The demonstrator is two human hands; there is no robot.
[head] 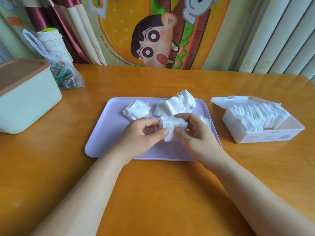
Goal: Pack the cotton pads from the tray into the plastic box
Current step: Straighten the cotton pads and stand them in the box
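Lilac tray (102,133) sits mid-tabletop (153,193), with loose heaps of cotton pads (137,109) at its far side. Above it, the left hand (141,135) and right hand (196,133) share one small stack of pads (172,127) (each grip pinching an end). Rightward, the open plastic box (265,135) stands part-filled.

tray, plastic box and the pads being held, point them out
tray (102,133): head view, bare left part of its floor
plastic box (265,136): head view, front wall
held pads (172,126): head view, middle of the stack between both hands
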